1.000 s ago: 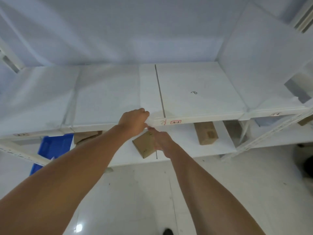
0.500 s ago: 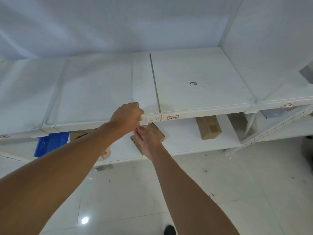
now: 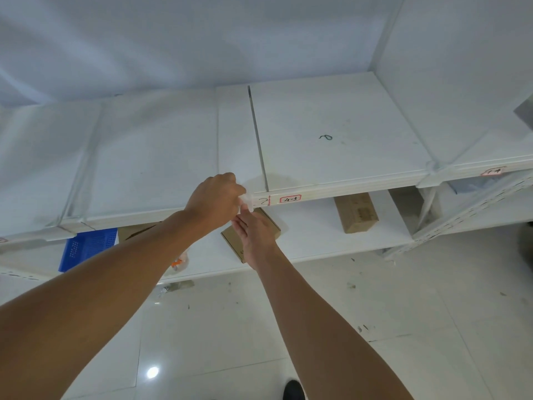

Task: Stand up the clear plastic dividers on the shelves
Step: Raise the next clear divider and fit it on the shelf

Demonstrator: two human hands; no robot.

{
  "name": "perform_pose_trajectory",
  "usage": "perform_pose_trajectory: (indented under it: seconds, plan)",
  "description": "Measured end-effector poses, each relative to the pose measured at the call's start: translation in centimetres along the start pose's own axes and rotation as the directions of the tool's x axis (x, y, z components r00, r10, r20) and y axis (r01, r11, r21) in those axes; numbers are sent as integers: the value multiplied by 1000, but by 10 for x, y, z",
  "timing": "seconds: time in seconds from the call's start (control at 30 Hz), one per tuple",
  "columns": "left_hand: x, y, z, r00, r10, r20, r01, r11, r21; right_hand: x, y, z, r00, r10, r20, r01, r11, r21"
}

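Observation:
A clear plastic divider point(image 3: 230, 134) runs front to back across the white upper shelf point(image 3: 331, 163); its pane is faint and I cannot tell how upright it is. Its translucent front clip point(image 3: 250, 204) sits on the shelf's front edge beside a red-framed label point(image 3: 290, 199). My left hand point(image 3: 215, 199) is closed over the clip from above. My right hand point(image 3: 253, 232) reaches up from below, its fingertips pinching the clip's lower end. Another clear divider point(image 3: 78, 180) lies across the shelf at the left. A third point(image 3: 450, 96) stands upright at the right.
On the lower shelf point(image 3: 311, 238) lie a cardboard box point(image 3: 356, 212) and a second box point(image 3: 230, 238) partly behind my right hand, with a blue crate point(image 3: 86, 246) at the left. A perforated white upright point(image 3: 473, 209) stands right. Below is glossy tiled floor point(image 3: 219, 327).
The view has shifted, so the shelf sits higher and nearer. Both hands stay at the divider's front clip; my right hand has moved up under the shelf edge.

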State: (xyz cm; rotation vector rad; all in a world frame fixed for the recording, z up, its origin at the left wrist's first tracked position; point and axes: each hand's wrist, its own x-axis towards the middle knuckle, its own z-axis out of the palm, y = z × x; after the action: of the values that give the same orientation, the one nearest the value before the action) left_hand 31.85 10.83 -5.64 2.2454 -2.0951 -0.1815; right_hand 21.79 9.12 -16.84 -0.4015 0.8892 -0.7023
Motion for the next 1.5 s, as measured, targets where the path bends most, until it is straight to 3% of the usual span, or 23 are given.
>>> perform_pose_trajectory:
  seconds: [0.87,1.5]
  plan:
    - [18,27,7,1000,-9,-17,8,999,-34,-12,-29,-16,994,-23,-103,31,996,78]
    - [20,31,10,1000,5,-12,-5,1000,11,-14,-36,-21,997,-33,-69,38,997,67]
